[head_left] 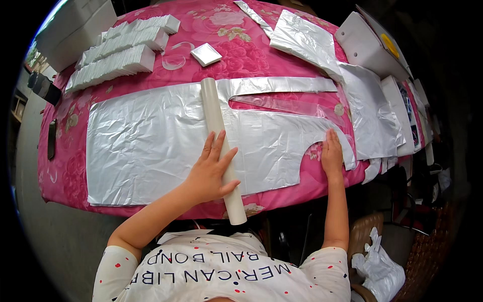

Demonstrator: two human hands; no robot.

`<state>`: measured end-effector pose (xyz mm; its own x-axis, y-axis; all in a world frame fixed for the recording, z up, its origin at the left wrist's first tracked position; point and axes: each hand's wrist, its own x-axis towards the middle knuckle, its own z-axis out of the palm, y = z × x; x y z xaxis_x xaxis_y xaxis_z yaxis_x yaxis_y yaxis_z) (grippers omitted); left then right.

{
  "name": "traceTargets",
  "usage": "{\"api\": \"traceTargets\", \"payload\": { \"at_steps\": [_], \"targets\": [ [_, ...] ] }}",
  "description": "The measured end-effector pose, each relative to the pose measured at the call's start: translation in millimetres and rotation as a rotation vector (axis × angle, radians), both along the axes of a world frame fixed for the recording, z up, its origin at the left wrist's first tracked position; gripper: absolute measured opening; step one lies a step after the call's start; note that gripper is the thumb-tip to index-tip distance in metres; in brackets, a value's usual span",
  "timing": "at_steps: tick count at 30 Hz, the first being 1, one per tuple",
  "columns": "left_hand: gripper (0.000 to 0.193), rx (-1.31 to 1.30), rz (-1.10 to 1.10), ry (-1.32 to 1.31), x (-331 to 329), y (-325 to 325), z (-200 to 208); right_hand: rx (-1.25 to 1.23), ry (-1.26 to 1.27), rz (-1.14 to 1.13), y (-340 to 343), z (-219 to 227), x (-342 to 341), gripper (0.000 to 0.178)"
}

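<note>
A thin, shiny whitish plastic sheet (141, 146), cut like an apron with a curved notch and a long strip, lies flat across the table. A pale, smooth tube (214, 105) rests across its middle, with the near end jutting past the table's front edge. My left hand (209, 168) lies on the tube, fingers spread and not wrapped round it. Beside the curved notch at the right, my right hand (331, 153) is stretched out flat, its fingertips on the plastic. Nothing shows in its grasp.
Pink flowered cloth (241, 55) covers the table. Rows of folded white packets (110, 68) and a white box (75, 30) stand far left; a single square packet (206, 54) lies mid-back. More plastic sheets (307, 43) and a white carton (365, 43) occupy the right. A phone (52, 139) lies left.
</note>
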<state>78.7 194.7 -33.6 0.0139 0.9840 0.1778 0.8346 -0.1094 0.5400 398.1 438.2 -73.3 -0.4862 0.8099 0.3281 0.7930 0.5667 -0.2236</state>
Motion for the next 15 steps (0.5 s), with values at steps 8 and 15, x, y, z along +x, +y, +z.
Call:
{"api": "traceTargets", "payload": {
  "at_steps": [8, 15],
  "targets": [
    [0.066, 0.019, -0.047, 0.048, 3.4, 4.0, 1.0, 0.127, 0.131, -0.26, 1.4, 14.0, 27.6, 0.014],
    [0.054, 0.056, 0.02, -0.631, 10.4, 1.1, 14.8, -0.204, 0.61, 0.149, -117.1, 75.4, -106.1, 0.013]
  ]
}}
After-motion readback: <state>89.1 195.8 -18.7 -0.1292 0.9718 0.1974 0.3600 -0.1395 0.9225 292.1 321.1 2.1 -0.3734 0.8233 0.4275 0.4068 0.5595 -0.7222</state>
